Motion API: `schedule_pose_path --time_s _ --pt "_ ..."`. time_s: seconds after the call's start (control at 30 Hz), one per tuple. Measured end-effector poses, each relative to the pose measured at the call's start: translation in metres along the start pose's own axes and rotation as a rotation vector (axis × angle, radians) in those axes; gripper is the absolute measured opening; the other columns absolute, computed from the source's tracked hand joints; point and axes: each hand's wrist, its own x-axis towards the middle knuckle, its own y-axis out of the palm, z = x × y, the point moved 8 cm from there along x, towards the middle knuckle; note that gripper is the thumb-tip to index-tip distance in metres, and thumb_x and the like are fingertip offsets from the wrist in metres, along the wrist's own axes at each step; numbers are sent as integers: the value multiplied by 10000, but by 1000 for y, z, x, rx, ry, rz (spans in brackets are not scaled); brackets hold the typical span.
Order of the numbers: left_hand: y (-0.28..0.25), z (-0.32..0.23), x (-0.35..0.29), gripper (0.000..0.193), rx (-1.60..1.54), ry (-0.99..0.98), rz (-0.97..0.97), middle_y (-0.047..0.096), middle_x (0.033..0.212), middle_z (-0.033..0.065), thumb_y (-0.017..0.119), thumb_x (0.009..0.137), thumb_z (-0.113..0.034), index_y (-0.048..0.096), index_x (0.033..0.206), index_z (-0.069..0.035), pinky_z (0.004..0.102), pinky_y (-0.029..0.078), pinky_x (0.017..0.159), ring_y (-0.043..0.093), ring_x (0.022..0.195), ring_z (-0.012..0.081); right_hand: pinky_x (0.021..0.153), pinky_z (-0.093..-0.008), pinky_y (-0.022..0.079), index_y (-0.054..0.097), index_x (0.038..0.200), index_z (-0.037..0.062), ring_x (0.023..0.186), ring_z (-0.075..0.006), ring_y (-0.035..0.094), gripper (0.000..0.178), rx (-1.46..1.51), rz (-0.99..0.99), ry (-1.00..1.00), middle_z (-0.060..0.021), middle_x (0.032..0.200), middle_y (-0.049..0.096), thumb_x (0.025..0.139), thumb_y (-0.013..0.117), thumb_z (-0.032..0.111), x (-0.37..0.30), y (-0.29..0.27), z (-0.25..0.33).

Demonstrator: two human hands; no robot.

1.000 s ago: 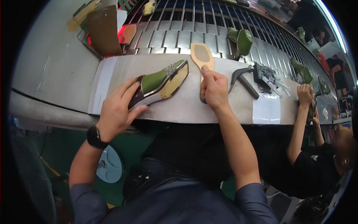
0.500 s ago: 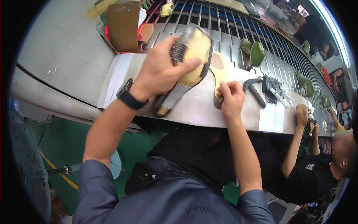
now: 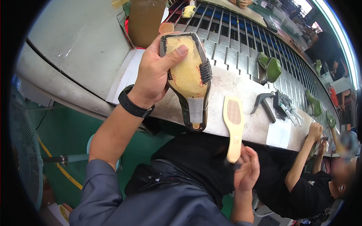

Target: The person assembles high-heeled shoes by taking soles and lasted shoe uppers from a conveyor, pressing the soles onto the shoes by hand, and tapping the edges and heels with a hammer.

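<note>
My left hand (image 3: 154, 69) is closed around a lasted shoe (image 3: 186, 77), turned bottom up with its toe pointing away from me. The thumb presses on its yellowish underside, which has dark roughened edges and a pale strip at the narrow heel end. To the right, a cream shoe sole (image 3: 235, 120) with a brown forepart patch lies on the worktable, its narrow end reaching past the front edge. My right hand (image 3: 247, 169) is beside that end, fingers loosely curled and apart from the thumb, nothing visible in it. A blurred dark part shows under the sole's end.
Lasting pincers (image 3: 265, 107) and a dark box with white-handled tools (image 3: 288, 109) lie on the worktable (image 3: 173, 107). Beyond runs a slatted conveyor (image 3: 230, 45) carrying green shoes (image 3: 270, 67). A co-worker (image 3: 313, 184) works at the right. A fan (image 3: 28, 150) stands at left.
My left hand has turned the shoe so its underside faces me more fully. The sole has come toward me over the table's front edge. My right hand has moved nearer to me, its pinch loosened.
</note>
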Motion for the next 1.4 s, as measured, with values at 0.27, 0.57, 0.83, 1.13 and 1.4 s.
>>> schedule_pose_path --time_s 0.27,0.57,0.83,1.13,1.4 --pt "62 6 -11 375 15 -32 68 670 1279 254 643 1024 -120 517 1359 -9 465 588 992 701 1157 339 715 -389 646 643 1171 -59 775 -274 760 247 -160 -48 166 -215 969 754 1011 633 129 20 21 -27" --pt "106 -10 -21 397 -46 -76 286 690 1283 256 694 1011 -133 551 1355 4 437 589 1005 706 1177 310 722 -373 658 671 1123 -121 831 -253 771 229 -335 436 -144 -227 1023 754 1027 639 84 5 153 47" --pt "101 -13 -35 571 -312 -158 353 654 1327 284 714 1000 -405 560 1337 29 468 564 1040 674 1226 339 655 -323 633 708 1061 -128 773 -215 767 289 -335 439 0 -200 928 775 1053 595 138 15 176 40" --pt "107 -20 -51 764 -54 -43 397 648 1319 298 871 796 -408 543 1316 44 476 566 1021 680 1203 338 619 -298 605 736 1012 -106 728 -191 751 277 -355 445 -36 -179 845 774 1048 594 129 7 179 37" --pt "108 -21 -53 736 -11 26 469 629 1324 318 865 810 -354 525 1317 57 492 561 1028 672 1213 352 616 -286 595 747 1025 -95 724 -175 746 257 -394 467 -134 -155 829 778 1037 603 118 7 178 41"
